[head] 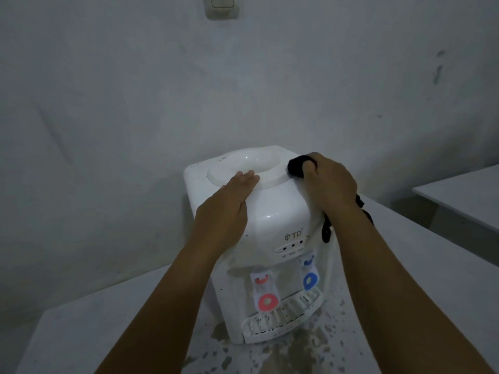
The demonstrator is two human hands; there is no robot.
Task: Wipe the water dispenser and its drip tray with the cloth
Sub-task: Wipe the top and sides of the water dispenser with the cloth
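A white tabletop water dispenser [272, 211] stands on a white table [108, 319], with a red tap and a blue tap on its front. Its slotted drip tray [280, 317] juts out at the bottom. My left hand [226, 206] lies flat on the dispenser's top left, fingers reaching the round bottle seat. My right hand [326, 182] is closed around a black cloth [297, 166] and presses it on the top right corner. A strand of the cloth hangs down beside my right wrist.
Wet patches and droplets cover the table in front of and to the right of the dispenser. A grey wall stands close behind, with a switch plate [221, 6] high up. A second white surface [464, 195] lies at the right.
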